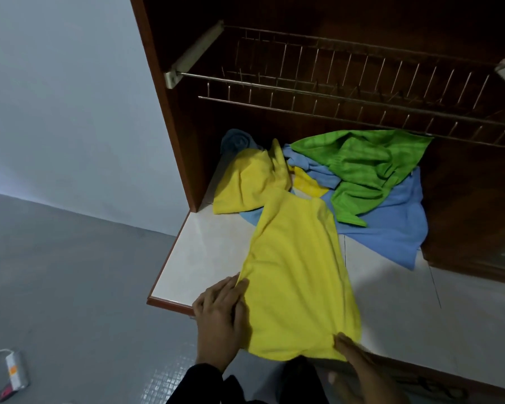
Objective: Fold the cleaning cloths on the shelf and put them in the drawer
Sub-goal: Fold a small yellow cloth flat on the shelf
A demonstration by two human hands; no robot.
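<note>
A long yellow cloth [295, 275] lies stretched from the pile down over the front edge of the white shelf top [204, 258]. My left hand [220, 319] pinches its left edge near the shelf's front. My right hand [352, 352] pinches its lower right corner below the edge. Behind lies a heap: another yellow cloth [248, 182], a green cloth [362, 170], a light blue cloth [391, 225] and a rolled dark blue cloth [236, 139]. No drawer is visible.
A wire dish rack [333, 91] hangs above the heap inside the brown wooden cabinet [164, 97]. The grey floor [70, 272] lies to the left, with a white power strip [15, 371] at the bottom left. A pale wall stands behind.
</note>
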